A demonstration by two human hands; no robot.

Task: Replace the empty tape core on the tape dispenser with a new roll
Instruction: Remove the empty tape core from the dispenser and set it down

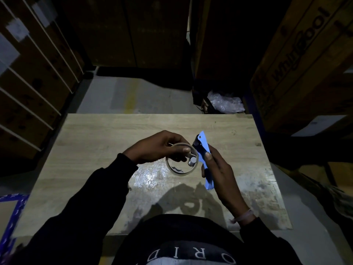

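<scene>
While your right hand (215, 169) grips the blue tape dispenser (205, 155) above the wooden table (95, 142), keep its spindle level; your left hand (162, 148) pinches the tape ring (181, 159), thin, clear, nearly bare, just left of the dispenser, encircling the spindle; slide it squarely.

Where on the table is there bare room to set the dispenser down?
The table is bare along its far edge and its whole left side, left of the left hand. The right side beyond the right hand is bare too. It is crowded in the middle, where the hands hold the ring and dispenser over crinkled film.
</scene>
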